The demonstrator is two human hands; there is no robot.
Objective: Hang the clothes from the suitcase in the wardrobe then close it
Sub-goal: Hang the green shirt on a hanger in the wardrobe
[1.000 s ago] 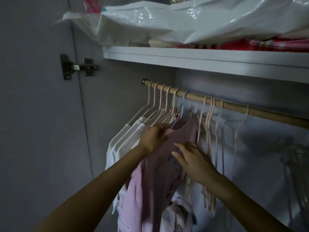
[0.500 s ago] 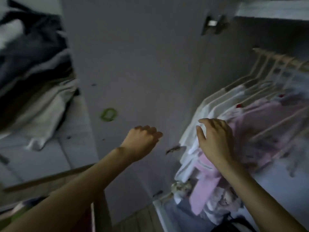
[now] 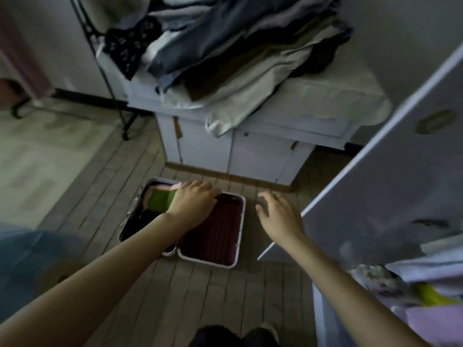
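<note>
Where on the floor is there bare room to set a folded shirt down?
Bare tiles lie in front of the open suitcase, toward the person's feet, and between the suitcase and the open wardrobe door, under the right hand. More floor shows left of the suitcase. The cabinet top is crowded with piled clothes. The left hand hangs over the suitcase's folded clothes.

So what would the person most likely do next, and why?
Probably grip the green folded garment and lift it out. The left hand is already over it in the open suitcase on the floor, the right hand hangs open, and the wardrobe door stands open.
</note>
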